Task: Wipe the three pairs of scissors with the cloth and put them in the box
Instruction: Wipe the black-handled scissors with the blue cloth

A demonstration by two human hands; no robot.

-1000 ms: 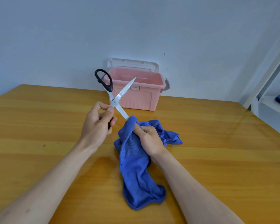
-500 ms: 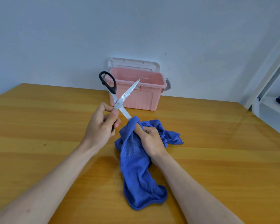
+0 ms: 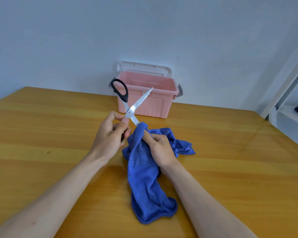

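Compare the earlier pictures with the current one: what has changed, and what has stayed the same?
Little changed. The scissors in the left hand drifted slightly right. The right hand still pinches the blue cloth around one blade. The pink box stays open.

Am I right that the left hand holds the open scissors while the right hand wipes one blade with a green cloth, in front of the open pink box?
Not quite: the cloth is blue, not green, as the head view shows. The rest stands: the left hand holds the open scissors, the right hand wraps the cloth round one blade, and the open pink box stands behind them.
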